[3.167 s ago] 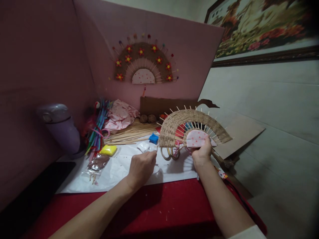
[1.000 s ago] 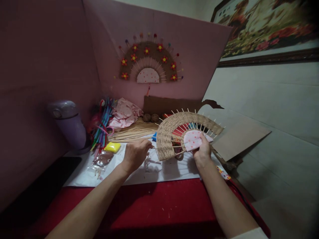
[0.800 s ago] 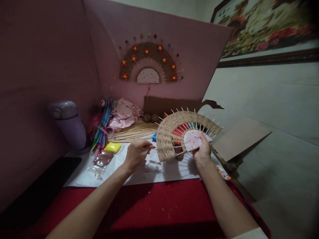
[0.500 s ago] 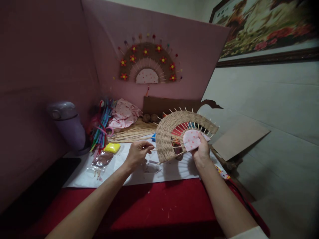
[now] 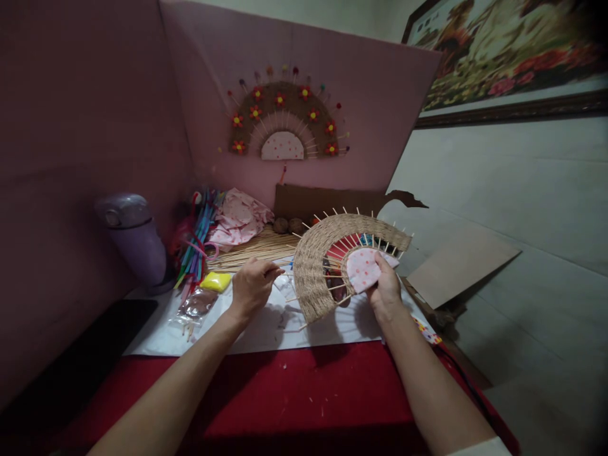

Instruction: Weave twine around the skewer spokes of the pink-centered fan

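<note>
A woven half-round fan [image 5: 311,278] of twined straw-coloured cord on thin sticks is tilted above the table. Its small half-round centre [image 5: 365,269] is covered in white cloth with pink dots. My right hand [image 5: 386,294] grips this centre at its lower edge, thumb on the front; the other fingers are hidden behind it. To the fan's left, my left hand [image 5: 256,288] is closed in a pinch at the tip of one thin stick [image 5: 289,273] that sticks out past the woven rim. The fingertips partly cover that tip.
On the pink board behind hangs a finished-looking flowered fan [image 5: 285,104]. Around the white sheet [image 5: 266,335] are a purple bottle [image 5: 135,240], pipe cleaners [image 5: 197,234], dotted cloth [image 5: 242,215], loose sticks [image 5: 251,248], a yellow packet [image 5: 216,281] and brown clay [image 5: 197,304]. Cardboard [image 5: 460,266] leans right.
The fan has turned slightly, its left end dropping a little. My left hand has shifted up and left, still pinched by the fan's rim. My right hand keeps its grip on the dotted centre.
</note>
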Demonstrator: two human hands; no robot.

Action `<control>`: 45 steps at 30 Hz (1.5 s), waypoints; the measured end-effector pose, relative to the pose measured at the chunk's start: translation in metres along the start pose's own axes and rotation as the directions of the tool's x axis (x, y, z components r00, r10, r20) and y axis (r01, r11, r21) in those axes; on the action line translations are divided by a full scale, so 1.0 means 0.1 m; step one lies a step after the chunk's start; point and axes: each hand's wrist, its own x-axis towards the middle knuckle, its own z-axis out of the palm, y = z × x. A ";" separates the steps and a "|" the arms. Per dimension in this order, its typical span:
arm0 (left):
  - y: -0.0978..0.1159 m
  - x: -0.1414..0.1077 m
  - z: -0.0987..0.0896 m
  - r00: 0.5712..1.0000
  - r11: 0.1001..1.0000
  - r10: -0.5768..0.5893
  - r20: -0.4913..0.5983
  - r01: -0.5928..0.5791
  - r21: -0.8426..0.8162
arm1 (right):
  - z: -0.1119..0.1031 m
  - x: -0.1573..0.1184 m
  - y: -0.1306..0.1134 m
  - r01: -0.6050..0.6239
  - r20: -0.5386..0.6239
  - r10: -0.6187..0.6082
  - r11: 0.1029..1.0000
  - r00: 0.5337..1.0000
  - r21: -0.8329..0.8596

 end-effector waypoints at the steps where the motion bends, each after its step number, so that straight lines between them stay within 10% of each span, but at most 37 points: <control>1: 0.00 0.00 0.00 0.999 0.999 0.032 -0.016 -0.031 0.013 | 0.01 -0.01 -0.01 -0.023 -0.029 0.023 1.000 0.999 -0.001; 9: 0.00 0.03 -0.05 0.953 0.948 0.302 -0.019 -0.298 0.112 | -0.04 0.06 0.03 -0.102 -0.056 0.098 0.993 0.994 -0.064; 23: -0.06 0.06 -0.05 0.940 0.921 0.342 0.005 -0.336 0.198 | 0.00 0.00 0.01 -0.191 -0.001 0.193 0.975 0.981 -0.116; 35: -0.17 0.07 0.03 0.995 0.931 -0.095 0.016 0.095 -0.353 | 0.04 -0.05 -0.05 -0.256 0.049 0.260 0.964 0.964 -0.069; 45: -0.14 0.05 0.10 0.972 0.841 -0.170 0.160 0.228 -0.491 | 0.05 -0.11 -0.06 -0.221 0.162 0.237 0.969 0.958 -0.112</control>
